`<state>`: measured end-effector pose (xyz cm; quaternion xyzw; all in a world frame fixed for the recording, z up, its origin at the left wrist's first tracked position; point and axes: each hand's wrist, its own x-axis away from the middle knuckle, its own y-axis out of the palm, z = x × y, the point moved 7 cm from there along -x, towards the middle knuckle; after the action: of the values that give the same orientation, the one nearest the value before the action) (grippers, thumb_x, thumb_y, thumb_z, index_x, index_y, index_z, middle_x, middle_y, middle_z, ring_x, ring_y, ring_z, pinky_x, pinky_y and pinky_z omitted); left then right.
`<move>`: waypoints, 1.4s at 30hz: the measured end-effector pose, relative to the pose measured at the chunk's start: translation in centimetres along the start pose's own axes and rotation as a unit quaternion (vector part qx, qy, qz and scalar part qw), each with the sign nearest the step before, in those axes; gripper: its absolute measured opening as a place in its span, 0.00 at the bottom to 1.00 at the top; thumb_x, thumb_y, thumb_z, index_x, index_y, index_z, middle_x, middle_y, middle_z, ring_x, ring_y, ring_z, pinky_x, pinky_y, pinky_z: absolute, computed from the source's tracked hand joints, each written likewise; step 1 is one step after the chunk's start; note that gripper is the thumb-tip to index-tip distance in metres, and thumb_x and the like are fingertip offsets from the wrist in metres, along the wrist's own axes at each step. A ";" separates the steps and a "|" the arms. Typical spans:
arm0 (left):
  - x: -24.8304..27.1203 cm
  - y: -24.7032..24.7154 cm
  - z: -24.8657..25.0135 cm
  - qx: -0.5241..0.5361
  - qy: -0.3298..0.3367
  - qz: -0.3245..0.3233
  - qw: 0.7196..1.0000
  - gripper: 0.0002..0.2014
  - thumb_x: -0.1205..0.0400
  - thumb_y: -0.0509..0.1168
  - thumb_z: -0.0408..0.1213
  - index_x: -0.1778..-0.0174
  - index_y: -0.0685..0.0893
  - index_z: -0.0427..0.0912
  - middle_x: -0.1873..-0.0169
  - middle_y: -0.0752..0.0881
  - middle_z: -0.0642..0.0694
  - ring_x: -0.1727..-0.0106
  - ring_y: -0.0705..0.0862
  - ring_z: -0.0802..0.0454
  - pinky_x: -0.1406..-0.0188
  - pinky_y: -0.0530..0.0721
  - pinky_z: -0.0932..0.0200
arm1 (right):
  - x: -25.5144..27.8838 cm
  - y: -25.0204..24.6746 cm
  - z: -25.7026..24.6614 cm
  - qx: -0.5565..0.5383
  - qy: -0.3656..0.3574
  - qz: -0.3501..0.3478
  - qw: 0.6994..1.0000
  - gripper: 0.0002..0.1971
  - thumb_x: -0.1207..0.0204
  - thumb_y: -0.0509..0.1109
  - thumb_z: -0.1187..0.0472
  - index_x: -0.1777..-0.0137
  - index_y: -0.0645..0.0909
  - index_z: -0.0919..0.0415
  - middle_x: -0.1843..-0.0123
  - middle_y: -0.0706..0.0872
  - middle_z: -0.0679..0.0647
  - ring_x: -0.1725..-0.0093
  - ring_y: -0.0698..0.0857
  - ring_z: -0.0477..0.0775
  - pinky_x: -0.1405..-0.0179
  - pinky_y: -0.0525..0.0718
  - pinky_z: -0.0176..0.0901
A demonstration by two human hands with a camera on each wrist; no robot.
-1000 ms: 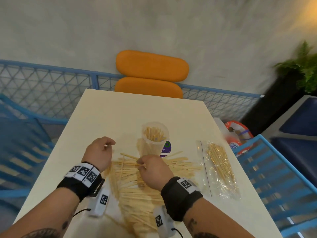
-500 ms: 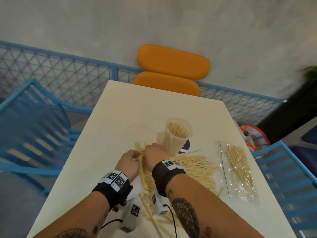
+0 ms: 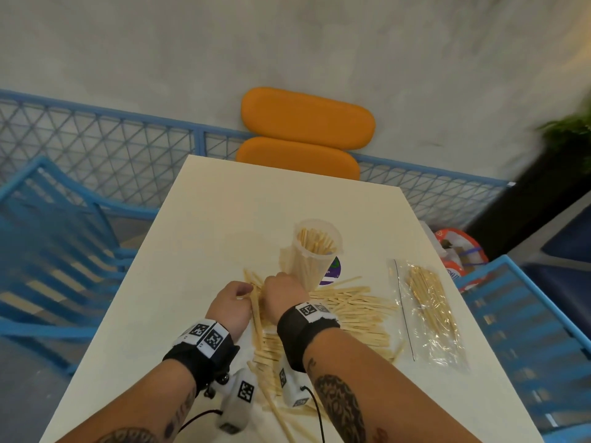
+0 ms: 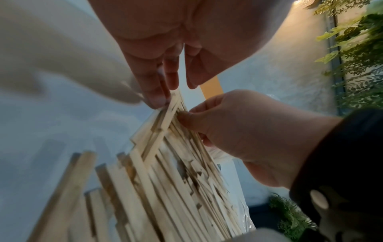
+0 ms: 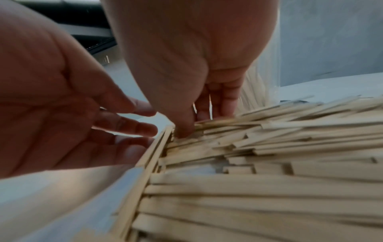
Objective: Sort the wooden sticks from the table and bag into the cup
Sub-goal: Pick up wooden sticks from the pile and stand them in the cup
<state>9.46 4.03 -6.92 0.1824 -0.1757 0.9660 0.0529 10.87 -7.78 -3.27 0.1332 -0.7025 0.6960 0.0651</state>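
Note:
A heap of flat wooden sticks (image 3: 348, 311) lies on the white table (image 3: 224, 219), in front of a clear plastic cup (image 3: 315, 251) that stands upright with several sticks in it. A clear bag (image 3: 428, 311) with thinner sticks lies to the right. Both hands meet at the heap's left edge. My left hand (image 3: 248, 290) has its straight fingers (image 4: 153, 91) against the stick ends. My right hand (image 3: 271, 282) curls down into the heap, and its thumb (image 4: 187, 118) and fingers pinch a bunch of sticks (image 5: 217, 131).
An orange chair (image 3: 307, 123) stands beyond the table's far edge. Blue slatted seats (image 3: 64, 251) and a blue mesh fence (image 3: 112, 148) flank the table. A red and white bag (image 3: 460, 251) sits off the right edge. A purple label (image 3: 332, 270) lies by the cup's base.
Over the last second my left hand came right to the heap's edge and my right hand shifted left to meet it. Several sticks now stand lined up between the hands.

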 end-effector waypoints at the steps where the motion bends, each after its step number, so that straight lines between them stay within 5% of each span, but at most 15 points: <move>1: 0.1 0.1 0.2 -0.003 -0.001 0.001 1.000 0.16 0.20 0.59 0.30 0.46 0.81 0.57 0.39 0.86 0.47 0.41 0.87 0.44 0.34 0.84 0.43 | 0.1 -0.2 -0.1 0.005 -0.007 0.008 1.000 0.12 0.17 0.58 0.68 0.37 0.78 0.66 0.38 0.81 0.65 0.38 0.81 0.66 0.41 0.79 0.52; 7: 0.6 -0.1 0.8 -0.006 -0.003 0.021 1.000 0.15 0.20 0.59 0.31 0.47 0.82 0.56 0.44 0.89 0.42 0.43 0.87 0.40 0.41 0.85 0.47 | 1.3 -1.6 0.6 -0.016 0.002 0.027 0.999 0.13 0.17 0.56 0.72 0.38 0.79 0.66 0.40 0.81 0.64 0.40 0.82 0.65 0.48 0.79 0.49; 16: 1.7 -0.3 3.7 -0.007 0.051 0.040 0.998 0.14 0.17 0.60 0.29 0.43 0.83 0.51 0.39 0.82 0.50 0.42 0.80 0.51 0.44 0.76 0.56 | 6.5 -5.4 5.5 -0.158 0.063 0.131 0.977 0.10 0.18 0.63 0.66 0.44 0.86 0.60 0.50 0.88 0.57 0.50 0.87 0.58 0.51 0.87 0.50; 19: 2.9 1.1 5.1 0.053 0.062 0.022 0.996 0.10 0.16 0.60 0.32 0.48 0.84 0.51 0.46 0.86 0.48 0.52 0.85 0.47 0.49 0.85 0.49 | 9.4 -5.9 8.3 -0.354 0.104 0.196 0.909 0.08 0.18 0.69 0.57 0.46 0.89 0.56 0.53 0.91 0.51 0.53 0.87 0.49 0.52 0.84 0.37; 23: 6.0 6.4 8.0 0.151 0.052 -0.149 0.976 0.08 0.15 0.64 0.34 0.42 0.83 0.45 0.49 0.90 0.44 0.54 0.87 0.48 0.49 0.85 0.50 | 12.1 -4.9 10.7 -0.628 0.149 0.218 0.732 0.05 0.21 0.75 0.60 0.52 0.88 0.63 0.61 0.89 0.57 0.62 0.83 0.46 0.58 0.82 0.38; 25: 7.2 9.1 9.3 0.133 0.072 -0.227 0.962 0.17 0.22 0.68 0.39 0.36 0.81 0.48 0.46 0.91 0.46 0.47 0.87 0.48 0.43 0.84 0.50 | 12.7 -4.4 11.0 -0.712 0.157 0.208 0.652 0.07 0.21 0.76 0.62 0.46 0.88 0.63 0.56 0.91 0.56 0.59 0.86 0.46 0.57 0.85 0.39; 28: 8.5 11.8 11.2 0.086 0.114 -0.275 0.951 0.15 0.17 0.62 0.35 0.33 0.77 0.48 0.53 0.86 0.43 0.54 0.83 0.47 0.53 0.81 0.53 | 13.5 -4.0 11.5 -0.757 0.154 0.194 0.605 0.10 0.20 0.75 0.63 0.42 0.87 0.65 0.63 0.88 0.53 0.69 0.83 0.45 0.73 0.81 0.39; 31: 8.7 12.8 11.8 0.054 0.129 -0.264 0.954 0.12 0.11 0.54 0.31 0.33 0.74 0.42 0.63 0.78 0.43 0.67 0.77 0.50 0.71 0.77 0.60 | 14.0 -4.0 12.2 -0.753 0.157 0.200 0.607 0.08 0.21 0.76 0.63 0.46 0.87 0.66 0.61 0.87 0.57 0.65 0.83 0.52 0.73 0.84 0.43; 34: 8.4 13.5 11.2 0.039 0.110 -0.275 0.954 0.11 0.11 0.53 0.34 0.33 0.72 0.38 0.69 0.73 0.46 0.73 0.70 0.52 0.73 0.69 0.56 | 14.4 -4.7 13.7 -0.702 0.163 0.236 0.652 0.10 0.23 0.77 0.65 0.45 0.85 0.68 0.59 0.85 0.54 0.60 0.83 0.49 0.61 0.84 0.33; 38: 8.9 14.0 10.1 0.048 0.074 -0.319 0.944 0.06 0.09 0.53 0.34 0.43 0.75 0.42 0.72 0.68 0.49 0.75 0.65 0.54 0.76 0.61 0.59 | 14.2 -5.8 14.4 -0.651 0.160 0.265 0.693 0.22 0.18 0.71 0.58 0.28 0.69 0.44 0.43 0.84 0.47 0.56 0.86 0.46 0.61 0.88 0.42; 42: 9.1 13.1 9.3 0.055 0.076 -0.314 0.945 0.05 0.09 0.53 0.34 0.45 0.74 0.43 0.74 0.70 0.49 0.77 0.67 0.53 0.79 0.63 0.59 | 12.7 -5.6 12.9 -0.537 0.125 0.257 0.794 0.11 0.14 0.64 0.57 0.34 0.79 0.48 0.47 0.88 0.46 0.53 0.86 0.45 0.49 0.86 0.51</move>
<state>1.96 -11.20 0.39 0.1568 -0.0515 0.9194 0.3571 1.50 -21.83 5.38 -0.1964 -0.9575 0.2086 0.0322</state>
